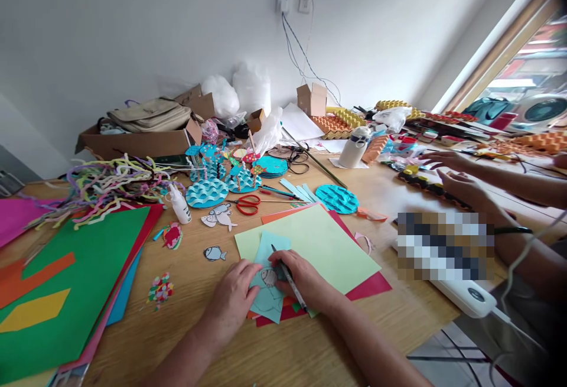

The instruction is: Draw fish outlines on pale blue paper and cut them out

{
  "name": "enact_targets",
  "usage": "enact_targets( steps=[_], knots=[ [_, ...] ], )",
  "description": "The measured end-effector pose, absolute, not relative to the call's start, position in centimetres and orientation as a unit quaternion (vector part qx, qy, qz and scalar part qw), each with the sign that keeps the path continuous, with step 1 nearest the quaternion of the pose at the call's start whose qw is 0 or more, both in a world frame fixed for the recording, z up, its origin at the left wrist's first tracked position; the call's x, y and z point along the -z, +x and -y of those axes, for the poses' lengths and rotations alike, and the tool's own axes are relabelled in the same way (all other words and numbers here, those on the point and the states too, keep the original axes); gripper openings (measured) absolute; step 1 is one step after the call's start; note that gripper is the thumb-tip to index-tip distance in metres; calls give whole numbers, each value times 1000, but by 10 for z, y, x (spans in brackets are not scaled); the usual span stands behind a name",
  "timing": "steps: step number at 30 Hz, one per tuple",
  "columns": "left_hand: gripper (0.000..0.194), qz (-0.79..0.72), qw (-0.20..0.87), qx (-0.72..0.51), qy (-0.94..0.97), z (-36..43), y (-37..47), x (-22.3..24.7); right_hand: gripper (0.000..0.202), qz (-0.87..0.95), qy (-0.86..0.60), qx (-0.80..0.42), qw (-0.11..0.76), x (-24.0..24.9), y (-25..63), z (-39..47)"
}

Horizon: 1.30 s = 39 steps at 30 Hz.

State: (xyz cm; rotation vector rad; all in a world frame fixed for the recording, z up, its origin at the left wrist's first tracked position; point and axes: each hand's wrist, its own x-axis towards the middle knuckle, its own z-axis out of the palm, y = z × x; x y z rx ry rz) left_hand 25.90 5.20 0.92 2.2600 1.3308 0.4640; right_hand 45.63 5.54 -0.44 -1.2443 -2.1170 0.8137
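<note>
My left hand lies at the left edge of a light blue paper piece, its fingers and thumb apart and pressing on it. In my right hand is a pen, slanting across the fingers with its dark end over the paper. Between my hands, a small drawn fish cutout rests on the blue paper, beside pencil-like outline lines. Underneath lie a pale green sheet and red sheets. A grey-blue fish cutout is left of my left hand, near white fish cutouts.
Red-handled scissors, a glue bottle and wavy blue discs stand beyond my hands. Coloured sheets and pipe cleaners cover the left. Another person's hands work at right, near a white power strip.
</note>
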Motion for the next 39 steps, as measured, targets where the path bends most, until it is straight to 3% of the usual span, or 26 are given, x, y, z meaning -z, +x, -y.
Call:
enact_targets(
  steps=[6, 15, 22, 28, 31, 35, 39],
  knots=[
    [30, -496, 246, -103, 826, -58, 280, -15, 40, 793, -459, -295, 268, -3, 453, -54],
    [17, -515, 264, -101, 809, -70, 285, -13, 42, 799, -451, -292, 271, -5, 451, -54],
    [24, -501, 358, -159, 772, -72, 291, -9, 42, 809, -426, -273, 301, -4, 448, -51],
    [7, -495, 441, -264, 700, -93, 276, -20, 29, 734, -469, -300, 388, -3, 455, -52],
    [16, -510, 449, -324, 658, -117, 252, -34, 22, 694, -512, -263, 432, -1, 460, -56],
    [25, -538, 431, -369, 624, -147, 219, -45, 18, 714, -520, -228, 410, -3, 461, -57],
    [21, -568, 407, -383, 605, -167, 202, -37, 17, 734, -513, -221, 387, -7, 459, -56]
  ],
)
